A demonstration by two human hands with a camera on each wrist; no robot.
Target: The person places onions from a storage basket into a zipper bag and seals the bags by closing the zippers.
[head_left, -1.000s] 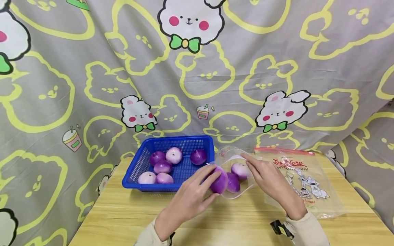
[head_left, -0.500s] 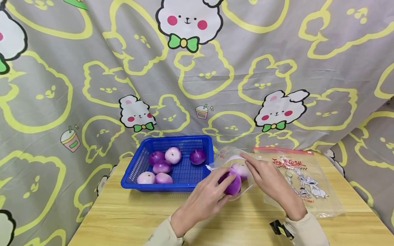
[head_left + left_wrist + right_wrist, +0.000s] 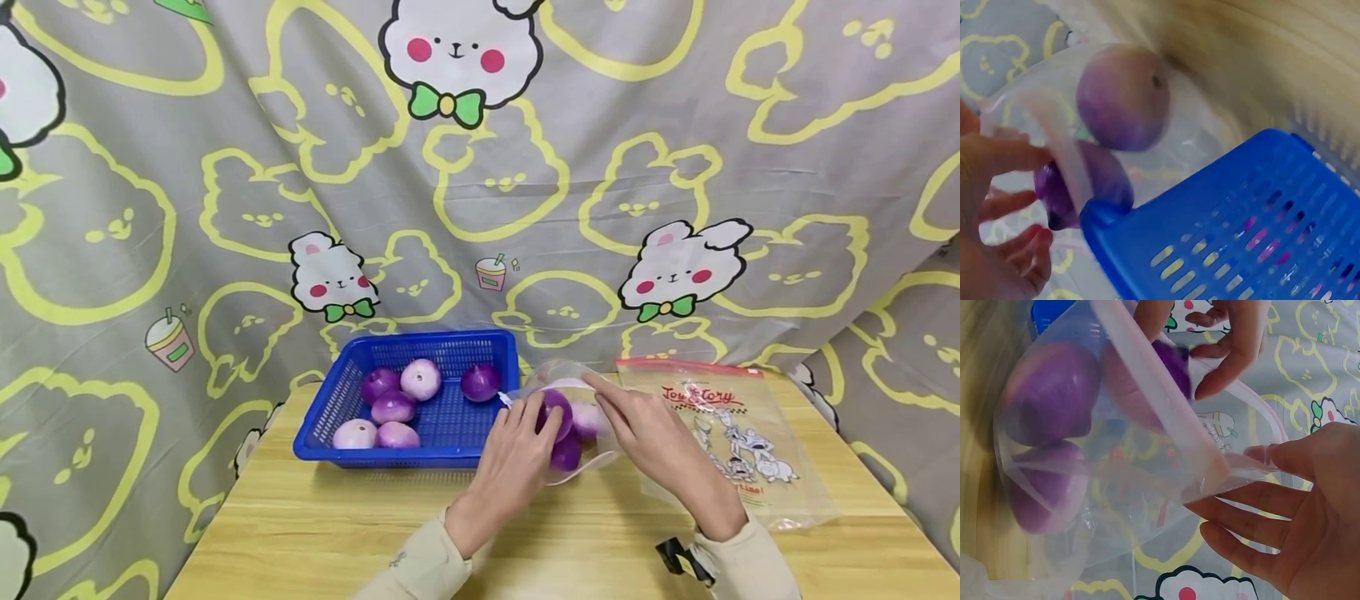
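In the head view, a clear zip bag [image 3: 600, 457] stands with its mouth toward the left. My right hand [image 3: 660, 442] pinches its rim between thumb and fingers, seen closely in the right wrist view [image 3: 1291, 512]. At the bag's mouth, my left hand [image 3: 517, 454] holds a purple onion [image 3: 557, 410] by its end with the fingertips. That onion [image 3: 1141, 387] lies within the rim in the right wrist view. Two other onions, one paler [image 3: 587, 421] and one darker [image 3: 566, 455], sit deeper in the bag. The left palm is hidden from the head view.
A blue plastic basket [image 3: 315, 433] stands left of the bag, holding several purple and whitish onions [image 3: 422, 380]. A printed zip bag with a red seal [image 3: 738, 442] lies flat on the wooden table [image 3: 300, 533] at right. Behind hangs a patterned curtain [image 3: 465, 208].
My left hand has moved right with the onion, from in front of the bag's mouth to inside its rim, its wrist swinging round to the right. My right hand stays at the rim.
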